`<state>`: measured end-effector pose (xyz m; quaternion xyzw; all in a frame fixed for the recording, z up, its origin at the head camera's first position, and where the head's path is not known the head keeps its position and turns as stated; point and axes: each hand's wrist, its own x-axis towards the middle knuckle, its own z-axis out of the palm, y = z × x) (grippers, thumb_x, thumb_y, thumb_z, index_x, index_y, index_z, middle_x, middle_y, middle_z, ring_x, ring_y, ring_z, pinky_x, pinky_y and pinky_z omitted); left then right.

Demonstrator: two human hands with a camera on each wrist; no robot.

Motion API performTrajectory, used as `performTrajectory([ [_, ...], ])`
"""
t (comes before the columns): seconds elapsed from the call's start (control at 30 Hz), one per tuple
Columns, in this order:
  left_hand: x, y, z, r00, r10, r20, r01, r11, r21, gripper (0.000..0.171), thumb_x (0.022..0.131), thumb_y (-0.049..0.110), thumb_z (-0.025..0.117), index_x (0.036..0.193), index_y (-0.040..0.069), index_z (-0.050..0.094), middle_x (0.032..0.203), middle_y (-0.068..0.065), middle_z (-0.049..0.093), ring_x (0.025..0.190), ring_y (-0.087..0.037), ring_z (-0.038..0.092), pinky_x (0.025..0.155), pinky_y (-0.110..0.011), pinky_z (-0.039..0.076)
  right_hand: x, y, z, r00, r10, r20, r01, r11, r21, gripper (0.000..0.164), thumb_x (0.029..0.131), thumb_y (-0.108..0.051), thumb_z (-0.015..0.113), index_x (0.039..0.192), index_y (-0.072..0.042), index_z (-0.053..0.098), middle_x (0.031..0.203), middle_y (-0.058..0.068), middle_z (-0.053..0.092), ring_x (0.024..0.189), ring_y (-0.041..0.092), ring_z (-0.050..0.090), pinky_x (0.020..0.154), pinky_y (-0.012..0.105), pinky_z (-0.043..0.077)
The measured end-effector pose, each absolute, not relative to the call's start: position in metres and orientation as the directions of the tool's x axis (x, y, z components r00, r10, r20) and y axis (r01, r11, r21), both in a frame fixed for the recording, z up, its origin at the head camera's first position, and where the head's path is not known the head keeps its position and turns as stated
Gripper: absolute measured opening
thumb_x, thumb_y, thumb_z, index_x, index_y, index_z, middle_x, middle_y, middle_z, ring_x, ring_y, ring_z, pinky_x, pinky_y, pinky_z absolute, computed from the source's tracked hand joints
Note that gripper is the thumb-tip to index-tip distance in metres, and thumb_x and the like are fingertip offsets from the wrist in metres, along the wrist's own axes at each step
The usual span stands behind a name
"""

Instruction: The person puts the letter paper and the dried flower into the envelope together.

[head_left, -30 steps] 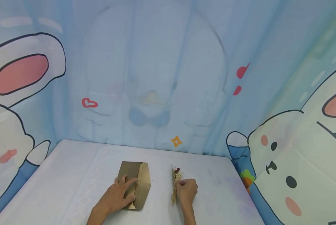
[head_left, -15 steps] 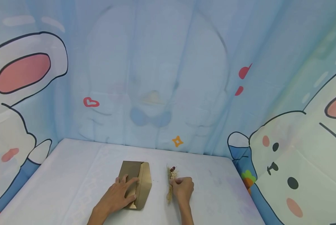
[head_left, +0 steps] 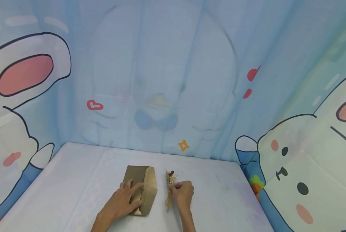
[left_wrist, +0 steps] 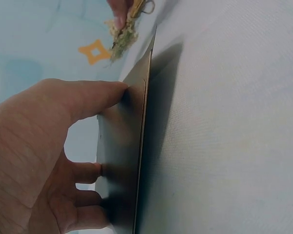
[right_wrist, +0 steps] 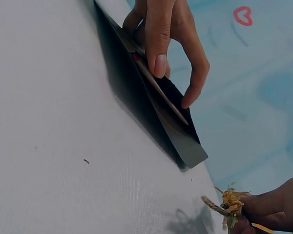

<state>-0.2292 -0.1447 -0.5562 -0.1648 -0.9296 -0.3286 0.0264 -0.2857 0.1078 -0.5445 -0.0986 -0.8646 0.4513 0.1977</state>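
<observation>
A gold envelope (head_left: 150,191) lies on the table, its flap folded out to the right. My left hand (head_left: 120,200) rests on it with spread fingers; in the left wrist view the fingertips press the envelope's surface (left_wrist: 122,126). The right wrist view looks into its parted opening, where a pale edge and a small red spot show inside. Just right of the flap, my right hand (head_left: 182,195) pinches a small bunch of dried flowers (head_left: 170,177) between thumb and finger. Dark red blooms top the bunch, and a twine tie (right_wrist: 216,204) shows at its middle.
A white cloth covers the table (head_left: 219,193). Behind and at both sides hangs a blue curtain (head_left: 161,64) printed with cartoon rabbits. A tiny brown scrap (right_wrist: 86,161) lies on the cloth.
My right hand has moved left with the dried flowers, closer to the envelope. The left hand has kept its place on the envelope.
</observation>
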Motion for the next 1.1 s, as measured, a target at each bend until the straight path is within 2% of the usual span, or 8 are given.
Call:
performTrajectory([
  [0.6, -0.229, -0.148, -0.555, -0.956, 0.265, 0.127, 0.286, 0.736, 0.614, 0.065, 0.1, 0.038, 0.079, 0.158, 0.025, 0.054, 0.163, -0.041, 0.043, 0.136, -0.084, 0.039, 0.113, -0.081, 0.043, -0.285, 0.074, -0.547, -0.925, 0.268, 0.269, -0.078, 0.559, -0.826, 0.013, 0.077, 0.002, 0.095, 0.073, 0.0, 0.082, 0.062, 0.01, 0.076, 0.049, 0.012, 0.063, 0.048, 0.024, 0.053],
  [1.1, -0.233, -0.146, -0.554, -0.946, 0.293, 0.138, 0.315, 0.733, 0.603, 0.065, 0.101, 0.039, 0.079, 0.159, 0.023, 0.054, 0.16, -0.046, 0.044, 0.139, -0.079, 0.042, 0.117, -0.081, 0.039, -0.284, 0.048, -0.552, -0.941, 0.2, 0.274, -0.117, 0.569, -0.814, 0.013, 0.08, -0.001, 0.094, 0.075, 0.0, 0.082, 0.064, 0.008, 0.075, 0.051, 0.01, 0.062, 0.049, 0.022, 0.052],
])
